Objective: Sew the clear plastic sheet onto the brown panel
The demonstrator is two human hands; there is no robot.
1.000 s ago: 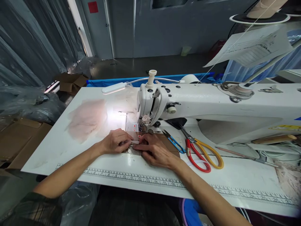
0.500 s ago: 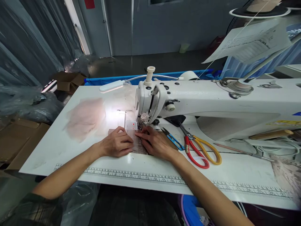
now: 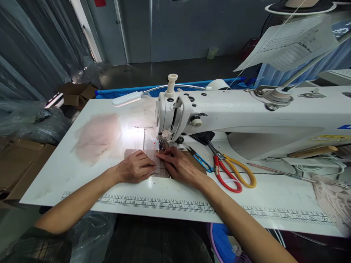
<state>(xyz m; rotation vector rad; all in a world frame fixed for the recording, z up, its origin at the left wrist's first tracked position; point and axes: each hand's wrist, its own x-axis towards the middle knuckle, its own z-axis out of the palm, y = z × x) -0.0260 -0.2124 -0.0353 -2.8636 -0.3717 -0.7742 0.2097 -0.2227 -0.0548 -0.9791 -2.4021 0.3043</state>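
Note:
A thin, see-through piece of fabric (image 3: 159, 167) lies in front of the needle of a white sewing machine (image 3: 175, 117). My left hand (image 3: 136, 167) rests over its left side, fingers together and bent down onto it. From the right, my right hand (image 3: 179, 163) has its index finger stretched toward the presser foot (image 3: 161, 145), the thumb lower down against the fabric. Brown sheeting (image 3: 128, 152) shows under both hands. Just right of my right hand lie blue thread snips (image 3: 202, 162) and scissors (image 3: 234, 174) with red and yellow handles.
A pile of sheer pink fabric (image 3: 97, 137) lies on the table's left. Along the front edge runs a printed ruler (image 3: 153, 202). A lamp (image 3: 127, 99) lights the needle area. Lace (image 3: 330, 201) lies at the right, cardboard boxes (image 3: 26, 164) at the left.
The view has shifted slightly. Both hands keep nearly the same place on the fabric, with no clear change in their grip.

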